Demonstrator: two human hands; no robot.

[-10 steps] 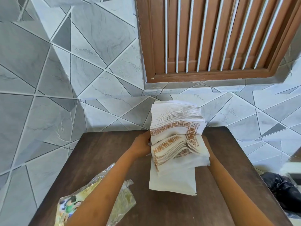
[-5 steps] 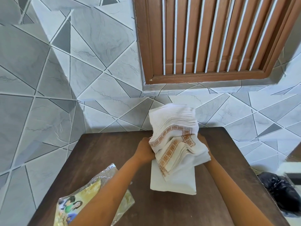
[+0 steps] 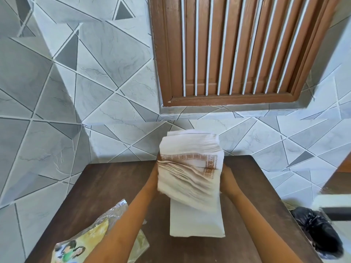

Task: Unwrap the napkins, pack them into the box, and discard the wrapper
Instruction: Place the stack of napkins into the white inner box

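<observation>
Napkins gripped between both forearms, wrapper left, table.

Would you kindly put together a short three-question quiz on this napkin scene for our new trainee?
1. True or false: the wrapper is off the napkins and lies on the table.
2. What holds the napkins? A) the left hand alone B) both hands, one on each side C) nothing; they lie flat
3. Fill in: the black bag sits beside the table on the person's ____ side.

Key: 1 true. 2 B: the left hand and right hand press the stack between them, mostly hidden behind it. 3 right.
</observation>
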